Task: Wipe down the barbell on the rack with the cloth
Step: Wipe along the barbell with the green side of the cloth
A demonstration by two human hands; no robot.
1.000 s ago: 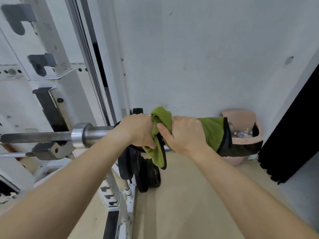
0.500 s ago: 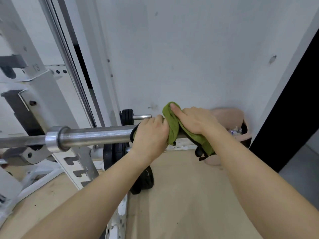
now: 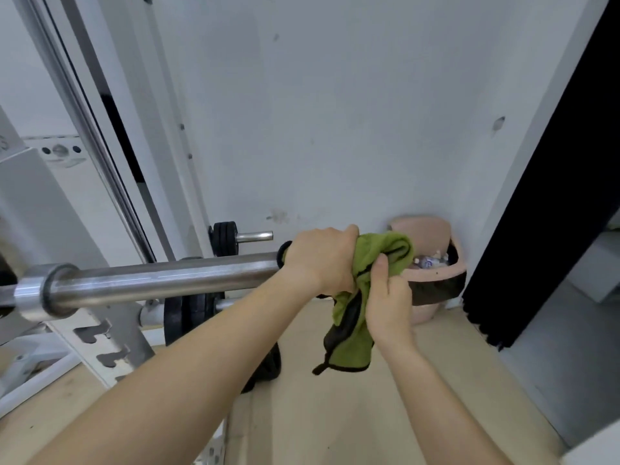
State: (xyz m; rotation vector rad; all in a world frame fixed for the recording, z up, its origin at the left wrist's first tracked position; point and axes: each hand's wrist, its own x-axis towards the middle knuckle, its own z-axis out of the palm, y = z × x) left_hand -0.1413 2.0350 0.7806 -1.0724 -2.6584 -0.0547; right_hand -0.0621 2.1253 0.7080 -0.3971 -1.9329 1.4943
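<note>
Gripping the barbell [image 3: 161, 280] at its free end, the left hand [image 3: 318, 260] pins the cloth [image 3: 362, 297] there; the right hand [image 3: 385, 303] clutches its hanging tail just below. Judging by this, the sleeve toward the collar [image 3: 43, 292] remains unwiped.

both hands [image 3: 322, 260] bunch the green cloth [image 3: 362, 297] at the barbell [image 3: 161, 285] sleeve's end.

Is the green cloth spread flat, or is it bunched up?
Bunched up. The green cloth is crumpled over the barbell end between the left hand and right hand; its lower part hangs loose.
</note>
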